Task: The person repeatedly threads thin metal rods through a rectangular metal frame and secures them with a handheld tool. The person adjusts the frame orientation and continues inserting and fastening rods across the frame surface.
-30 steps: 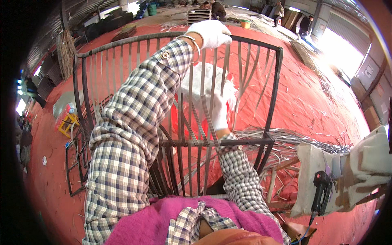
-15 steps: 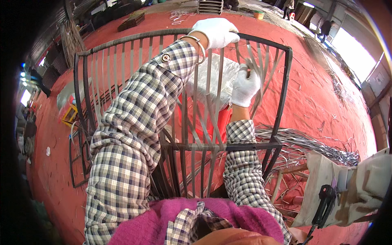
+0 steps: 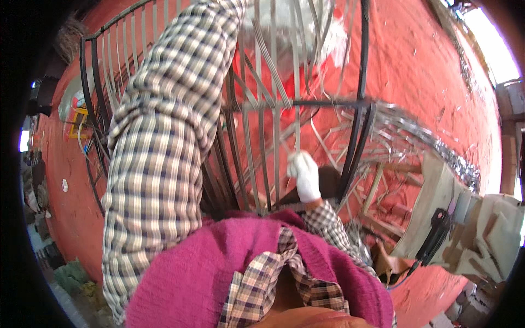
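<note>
My right hand, in a white glove, is closed low down in front of my body. A flat grey strip seems to run down into its fingers, though blur hides the grip itself. In front of me stands a dark metal frame, with many grey strips stretched over it lengthwise and a few slanting across near the crossbar. My left arm reaches far over the frame, and its hand lies beyond the top edge of the view.
Clear plastic sheeting and a red container show behind the strips. To the right lie a bundle of loose grey strips and a cloth-covered support carrying a black-handled tool. A yellow object stands at left on the red floor.
The view has tipped down toward my body. My right hand has come from the frame's upper part down below the crossbar, near my lap. My left hand has passed out of view.
</note>
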`<action>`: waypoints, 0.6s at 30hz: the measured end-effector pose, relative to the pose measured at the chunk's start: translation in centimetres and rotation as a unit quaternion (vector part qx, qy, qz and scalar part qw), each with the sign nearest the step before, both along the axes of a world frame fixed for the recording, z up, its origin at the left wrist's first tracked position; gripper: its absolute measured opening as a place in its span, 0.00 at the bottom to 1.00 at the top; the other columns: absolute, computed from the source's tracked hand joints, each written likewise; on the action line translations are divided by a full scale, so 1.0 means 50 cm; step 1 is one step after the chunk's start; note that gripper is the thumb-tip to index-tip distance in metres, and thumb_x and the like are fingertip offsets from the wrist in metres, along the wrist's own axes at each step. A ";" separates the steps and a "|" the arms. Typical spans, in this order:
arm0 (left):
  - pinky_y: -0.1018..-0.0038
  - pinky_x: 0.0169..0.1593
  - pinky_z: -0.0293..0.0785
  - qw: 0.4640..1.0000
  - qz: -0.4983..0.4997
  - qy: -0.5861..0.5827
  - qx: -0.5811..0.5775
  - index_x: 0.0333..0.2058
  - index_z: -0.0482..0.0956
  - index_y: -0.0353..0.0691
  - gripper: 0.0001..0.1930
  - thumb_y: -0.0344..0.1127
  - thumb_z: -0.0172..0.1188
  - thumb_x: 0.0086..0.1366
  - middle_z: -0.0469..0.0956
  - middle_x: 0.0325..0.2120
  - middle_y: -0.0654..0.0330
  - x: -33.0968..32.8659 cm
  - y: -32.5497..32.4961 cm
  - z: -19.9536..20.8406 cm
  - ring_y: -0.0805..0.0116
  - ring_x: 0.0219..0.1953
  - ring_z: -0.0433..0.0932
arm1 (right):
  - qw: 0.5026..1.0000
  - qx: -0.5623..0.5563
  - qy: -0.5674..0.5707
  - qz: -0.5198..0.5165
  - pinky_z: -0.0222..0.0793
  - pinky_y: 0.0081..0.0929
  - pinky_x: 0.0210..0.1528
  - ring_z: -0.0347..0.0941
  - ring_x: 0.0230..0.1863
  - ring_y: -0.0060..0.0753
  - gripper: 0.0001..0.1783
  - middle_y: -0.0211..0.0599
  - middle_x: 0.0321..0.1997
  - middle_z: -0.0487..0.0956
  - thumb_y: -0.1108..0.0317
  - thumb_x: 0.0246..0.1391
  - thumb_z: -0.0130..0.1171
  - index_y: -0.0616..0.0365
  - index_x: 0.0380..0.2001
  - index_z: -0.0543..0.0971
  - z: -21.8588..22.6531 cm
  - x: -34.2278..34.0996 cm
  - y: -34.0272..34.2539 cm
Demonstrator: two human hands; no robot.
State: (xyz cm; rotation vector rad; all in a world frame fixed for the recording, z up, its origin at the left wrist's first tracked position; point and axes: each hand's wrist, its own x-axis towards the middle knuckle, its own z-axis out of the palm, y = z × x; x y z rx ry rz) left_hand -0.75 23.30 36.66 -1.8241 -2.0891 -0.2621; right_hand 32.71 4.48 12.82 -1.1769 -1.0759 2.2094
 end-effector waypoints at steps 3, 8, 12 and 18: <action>0.58 0.46 0.73 0.999 0.024 -0.013 -0.027 0.40 0.82 0.45 0.19 0.49 0.54 0.57 0.81 0.38 0.51 -0.054 0.004 -0.065 0.51 0.43 0.78 | 0.997 0.043 0.070 -0.010 0.55 0.18 0.25 0.57 0.20 0.16 0.13 0.23 0.19 0.64 0.63 0.66 0.46 0.60 0.33 0.74 -0.081 0.086 -0.092; 0.56 0.54 0.70 0.987 -0.156 -0.019 0.011 0.44 0.78 0.38 0.23 0.48 0.60 0.53 0.71 0.52 0.44 -0.072 -0.026 -0.143 0.46 0.49 0.74 | 0.994 0.076 0.076 -0.012 0.54 0.16 0.24 0.57 0.22 0.12 0.12 0.19 0.22 0.66 0.63 0.66 0.47 0.59 0.35 0.76 -0.089 0.087 -0.103; 0.61 0.48 0.73 0.985 -0.046 -0.150 -0.066 0.35 0.83 0.43 0.13 0.41 0.51 0.62 0.81 0.33 0.54 0.098 -0.083 -0.176 0.53 0.41 0.79 | 0.995 0.098 0.015 -0.025 0.58 0.16 0.26 0.60 0.23 0.13 0.12 0.21 0.23 0.68 0.64 0.66 0.46 0.58 0.33 0.76 -0.090 0.074 -0.083; 0.67 0.39 0.72 0.815 -0.392 0.015 -0.427 0.21 0.83 0.52 0.05 0.42 0.63 0.51 0.79 0.20 0.63 0.339 -0.270 -0.351 0.64 0.30 0.78 | 0.985 0.174 0.007 0.011 0.62 0.22 0.27 0.65 0.23 0.19 0.10 0.27 0.24 0.72 0.68 0.64 0.47 0.63 0.36 0.76 -0.091 0.098 -0.103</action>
